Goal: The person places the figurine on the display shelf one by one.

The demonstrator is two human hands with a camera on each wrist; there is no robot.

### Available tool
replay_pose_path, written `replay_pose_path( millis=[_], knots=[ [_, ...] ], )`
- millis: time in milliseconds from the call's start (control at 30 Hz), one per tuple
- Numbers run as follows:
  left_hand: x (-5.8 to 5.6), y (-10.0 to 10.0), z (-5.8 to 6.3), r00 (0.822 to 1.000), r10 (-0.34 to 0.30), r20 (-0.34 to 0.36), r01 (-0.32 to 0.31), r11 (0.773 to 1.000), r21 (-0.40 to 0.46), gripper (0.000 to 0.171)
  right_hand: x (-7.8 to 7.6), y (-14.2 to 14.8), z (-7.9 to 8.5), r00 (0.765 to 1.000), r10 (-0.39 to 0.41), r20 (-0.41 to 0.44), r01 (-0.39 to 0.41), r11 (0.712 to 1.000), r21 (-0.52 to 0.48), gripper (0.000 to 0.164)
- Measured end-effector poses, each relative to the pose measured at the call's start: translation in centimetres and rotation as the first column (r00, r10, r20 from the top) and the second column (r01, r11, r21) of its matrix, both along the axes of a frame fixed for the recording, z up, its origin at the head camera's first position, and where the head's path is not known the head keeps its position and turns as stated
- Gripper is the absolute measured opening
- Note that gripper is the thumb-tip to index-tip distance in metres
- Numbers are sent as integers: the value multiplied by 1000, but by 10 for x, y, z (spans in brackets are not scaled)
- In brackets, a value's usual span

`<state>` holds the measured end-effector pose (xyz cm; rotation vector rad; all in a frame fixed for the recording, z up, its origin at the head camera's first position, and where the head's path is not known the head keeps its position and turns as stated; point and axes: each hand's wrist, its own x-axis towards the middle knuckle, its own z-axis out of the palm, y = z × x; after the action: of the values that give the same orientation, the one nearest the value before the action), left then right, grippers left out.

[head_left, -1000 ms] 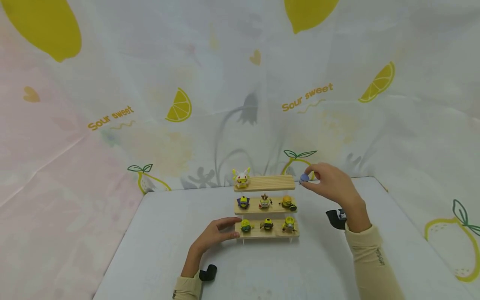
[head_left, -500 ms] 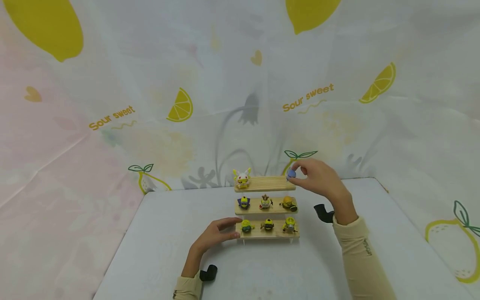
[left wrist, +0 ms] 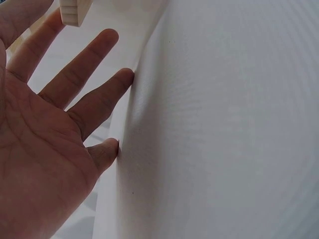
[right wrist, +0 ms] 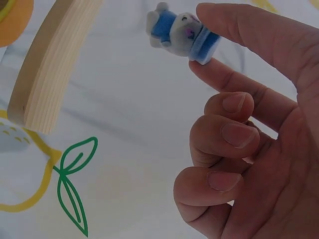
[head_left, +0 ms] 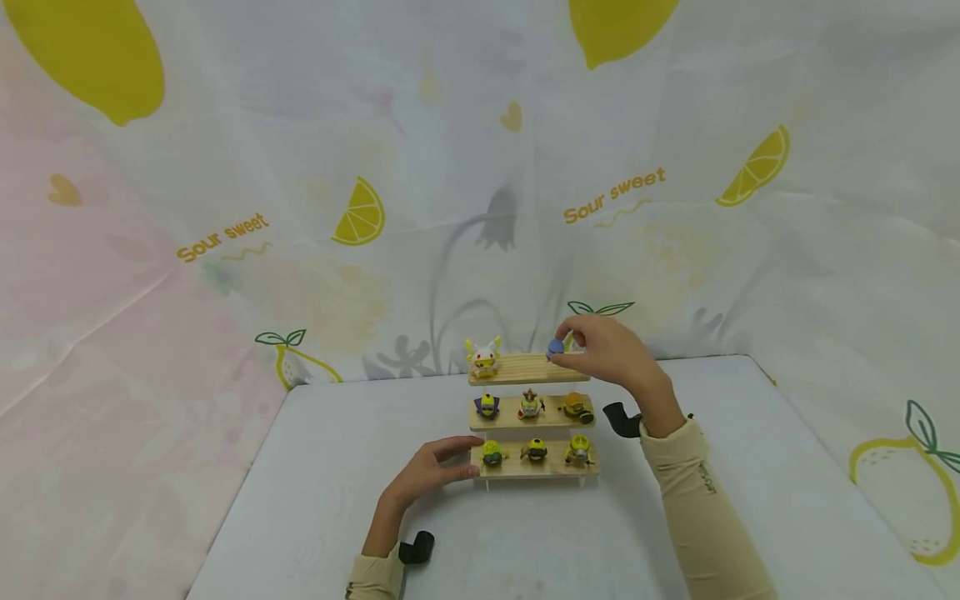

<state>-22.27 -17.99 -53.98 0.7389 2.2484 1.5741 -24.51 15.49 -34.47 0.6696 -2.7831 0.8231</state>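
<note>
My right hand (head_left: 611,352) pinches a small blue-and-white figurine (head_left: 555,347) between thumb and index finger, over the right part of the top tier. In the right wrist view the figurine (right wrist: 174,31) is tipped sideways, its blue base at the fingertips; the other fingers are curled in. My left hand (head_left: 431,471) holds the left end of the wooden three-tier display stand (head_left: 558,469), thumb at the bottom board's front edge, index finger at its back edge. In the left wrist view the other fingers of that hand (left wrist: 55,114) are spread out beside the board end (left wrist: 75,12).
A white-hooded yellow figurine (head_left: 484,360) sits at the top tier's left end. Three figurines stand on the middle tier, among them one with a crown (head_left: 530,404), and three on the bottom tier, including a dark-goggled one (head_left: 535,450). A lemon-print cloth (head_left: 420,283) hangs behind the white table (head_left: 315,500).
My right hand has carried the blue-and-white figurine leftward, from beyond the right end of the top tier to over that tier. The left hand and the stand stay in place.
</note>
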Motion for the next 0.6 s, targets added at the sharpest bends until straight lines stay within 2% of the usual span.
replay_pose_path(
  millis=[300,600],
  knots=[
    [0,0,2,1000,-3,-6,3,1000,5,47,-9,-13,-2,999,20,-37,-19,999,44,26],
    [1,0,1,1000,-1,0,1,1000,8,47,-20,-24,-9,997,55,62,-55,998,6,21]
  ],
)
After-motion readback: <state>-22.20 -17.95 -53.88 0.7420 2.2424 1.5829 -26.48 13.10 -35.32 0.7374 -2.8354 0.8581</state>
